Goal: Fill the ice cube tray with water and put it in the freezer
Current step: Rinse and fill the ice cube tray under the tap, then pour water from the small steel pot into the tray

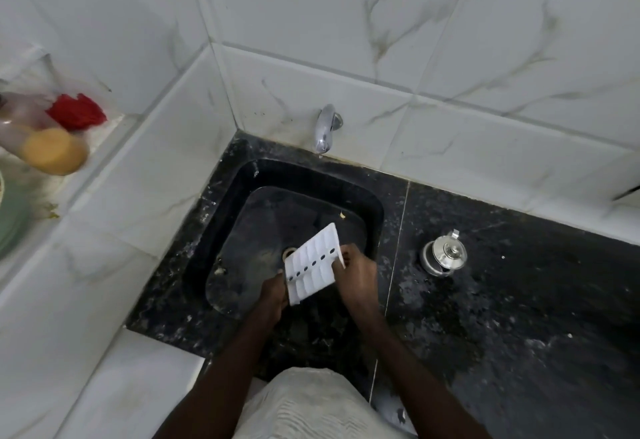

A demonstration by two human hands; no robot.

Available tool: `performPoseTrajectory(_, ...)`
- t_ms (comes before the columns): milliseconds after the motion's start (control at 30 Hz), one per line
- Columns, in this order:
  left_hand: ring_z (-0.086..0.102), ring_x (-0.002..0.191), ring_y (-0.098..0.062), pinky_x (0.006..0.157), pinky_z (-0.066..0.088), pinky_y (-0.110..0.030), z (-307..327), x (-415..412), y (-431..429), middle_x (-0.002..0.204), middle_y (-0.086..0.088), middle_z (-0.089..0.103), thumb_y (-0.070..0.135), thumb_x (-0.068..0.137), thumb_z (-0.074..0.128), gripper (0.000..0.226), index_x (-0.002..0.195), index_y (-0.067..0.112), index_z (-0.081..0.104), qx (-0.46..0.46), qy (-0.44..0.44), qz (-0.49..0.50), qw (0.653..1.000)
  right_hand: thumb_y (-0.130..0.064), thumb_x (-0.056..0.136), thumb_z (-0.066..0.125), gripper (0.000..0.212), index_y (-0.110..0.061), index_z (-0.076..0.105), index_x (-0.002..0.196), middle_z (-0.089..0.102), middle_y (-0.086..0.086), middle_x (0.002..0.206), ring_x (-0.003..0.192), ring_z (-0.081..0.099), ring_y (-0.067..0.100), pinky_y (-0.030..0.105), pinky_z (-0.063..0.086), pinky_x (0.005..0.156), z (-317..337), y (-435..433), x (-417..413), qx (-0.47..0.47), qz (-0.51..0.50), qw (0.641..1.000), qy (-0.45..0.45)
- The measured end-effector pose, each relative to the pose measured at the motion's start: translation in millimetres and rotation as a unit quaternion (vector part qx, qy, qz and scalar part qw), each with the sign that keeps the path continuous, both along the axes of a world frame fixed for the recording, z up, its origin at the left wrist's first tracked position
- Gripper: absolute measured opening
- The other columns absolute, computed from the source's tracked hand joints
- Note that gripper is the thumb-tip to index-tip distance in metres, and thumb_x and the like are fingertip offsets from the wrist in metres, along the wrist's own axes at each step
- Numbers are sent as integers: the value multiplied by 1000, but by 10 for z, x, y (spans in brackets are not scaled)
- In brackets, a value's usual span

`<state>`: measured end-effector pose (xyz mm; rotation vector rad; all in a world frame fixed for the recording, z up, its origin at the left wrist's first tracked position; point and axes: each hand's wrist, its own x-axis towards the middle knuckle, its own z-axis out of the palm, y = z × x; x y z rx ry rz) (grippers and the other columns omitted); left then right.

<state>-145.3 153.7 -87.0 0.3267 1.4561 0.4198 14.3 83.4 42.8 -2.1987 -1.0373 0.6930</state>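
A white ice cube tray (313,262) with two rows of cells and a line of dark holes down its middle is held tilted over the black sink (221,196). My left hand (273,291) grips its near-left corner. My right hand (355,267) grips its right edge. The chrome tap (325,129) sticks out of the tiled wall above the sink's far rim, and no water shows running from it. The sink's drain (288,251) peeks out just left of the tray.
A black speckled counter (519,300) spreads to the right with a small steel lidded pot (444,254) on it. On the white ledge at left sit a red object (77,111), a yellow-orange one (52,151) and a green plate (10,217).
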Motion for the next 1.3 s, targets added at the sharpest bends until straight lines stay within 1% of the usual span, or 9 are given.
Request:
performPoseTrajectory(67, 63, 116, -40, 86, 57, -36, -10, 74, -10, 131, -21, 65, 31, 106, 52, 42, 131, -2, 62, 7, 45, -10, 999, -20, 93, 65, 12, -18, 69, 104, 70, -10, 89, 79, 64, 7, 9, 43, 65, -25, -92, 124, 18, -26, 999, 30)
performPoseTrajectory(133, 61, 118, -40, 70, 55, -23, 28, 117, -59, 134, -25, 62, 22, 107, 51, 40, 136, -4, 57, 16, 70, -2, 997, -20, 94, 68, 12, -17, 70, 104, 70, -10, 90, 81, 64, 8, 7, 39, 65, -68, -219, 263, 18, -39, 998, 44)
performPoseTrajectory(267, 69, 92, -26, 65, 53, -34, 184, 110, -233, 116, -15, 72, 19, 102, 58, 30, 127, 4, 65, 3, 35, -68, 997, -16, 93, 73, 13, -12, 73, 104, 73, -6, 92, 84, 68, 15, 4, 38, 67, -239, -547, 600, 7, -85, 993, 77)
performPoseTrajectory(500, 63, 85, -18, 69, 53, -30, 354, 603, -693, 112, -15, 66, 5, 105, 52, 32, 136, -3, 58, 48, 32, -130, 990, -19, 92, 73, 10, -10, 78, 96, 73, 3, 80, 73, 67, 21, 31, 44, 67, -491, -1257, 1212, -15, -124, 991, 51)
performPoseTrajectory(667, 63, 48, 2, 43, 45, -13, 458, 992, -1145, 97, -12, 69, -9, 101, 48, 34, 133, -6, 61, 87, 58, -219, 970, -35, 93, 61, 36, -2, 72, 83, 67, 13, 70, 66, 61, 29, 37, 41, 62, -666, -1839, 1620, -45, -148, 988, 22)
performPoseTrajectory(767, 64, 64, -2, 47, 46, -11, 506, 1157, -1409, 95, -8, 70, -8, 101, 48, 34, 130, 0, 64, 98, 62, -245, 963, -23, 99, 64, 21, -9, 79, 101, 75, 17, 93, 87, 69, 36, 37, 47, 74, -773, -2142, 1819, -94, -152, 984, 18)
performPoseTrajectory(900, 63, 80, -8, 54, 51, -11, 531, 1291, -1670, 97, -6, 69, -11, 100, 47, 35, 130, -2, 63, 115, 68, -236, 962, -20, 103, 59, 25, -9, 76, 116, 75, 18, 111, 104, 68, 37, 37, 46, 87, -762, -2420, 1954, -137, -116, 984, 12)
performPoseTrajectory(1167, 69, 101, -10, 78, 56, -17, 385, 1275, -2028, 124, -14, 71, -22, 87, 57, 54, 138, -4, 58, 226, 93, -187, 951, -14, 91, 73, 22, -12, 75, 113, 77, 9, 97, 91, 71, 30, 34, 46, 82, -836, -2609, 2086, -120, -92, 987, 45)
performPoseTrajectory(1300, 58, 128, -20, 89, 55, -16, 468, 1218, -2219, 147, -14, 55, -28, 86, 53, 67, 148, -2, 46, 251, 84, -165, 950, -9, 87, 75, 24, -17, 73, 110, 74, -2, 81, 76, 74, 23, 52, 59, 82, -916, -2669, 2163, -100, -92, 985, 107)
